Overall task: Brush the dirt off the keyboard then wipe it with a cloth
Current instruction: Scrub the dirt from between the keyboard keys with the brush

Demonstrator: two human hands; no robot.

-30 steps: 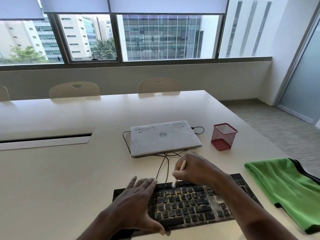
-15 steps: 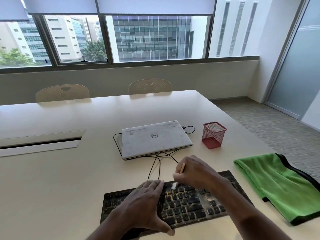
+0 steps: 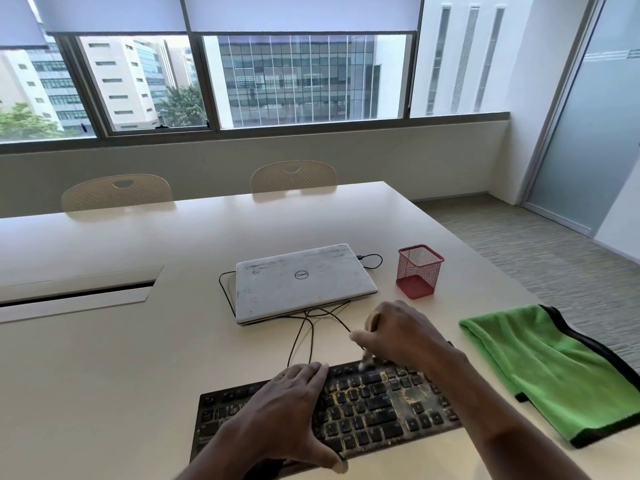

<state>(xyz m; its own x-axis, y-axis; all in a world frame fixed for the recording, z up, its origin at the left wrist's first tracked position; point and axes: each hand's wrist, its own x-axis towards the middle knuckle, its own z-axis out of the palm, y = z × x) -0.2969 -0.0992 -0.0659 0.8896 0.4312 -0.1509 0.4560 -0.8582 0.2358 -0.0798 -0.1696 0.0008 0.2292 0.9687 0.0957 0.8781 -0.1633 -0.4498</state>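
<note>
A: We're looking down a long cream table (image 3: 138, 358), smooth and pale, with a slot-shaped cable hatch (image 3: 76, 292) set into it off to the left.

B: And right at the near edge sits the keyboard (image 3: 377, 407), black, its keys crusted with yellowish grit, thickest across the middle.

A: The left hand (image 3: 291, 410) lies flat over the left half, fingers straight and together, thumb spread against the near edge, gripping nothing.

B: The right hand (image 3: 401, 334) is curled tight round a thin brush (image 3: 373, 322), pale handle poking up out of the fist, white tip down on the top row of keys.

A: The green cloth (image 3: 547, 368) lies folded on the table just right of the keyboard, black trim showing, close to the table's right edge.

B: Behind the keyboard, a closed white laptop (image 3: 301, 280) with a scuffed lid, and black cables (image 3: 304, 334) looping from under it toward the keys. A red mesh pen pot (image 3: 419, 271) stands to its right.

A: Room now: beige chairs (image 3: 116, 192) tucked in on the far side, a low wall, then a wide band of windows (image 3: 304, 77) with blinds (image 3: 298, 12) pulled partway down, office blocks and trees outside.

B: Striped grey carpet (image 3: 554, 251) on the right, running up to a frosted glass panel (image 3: 588, 133)
</note>
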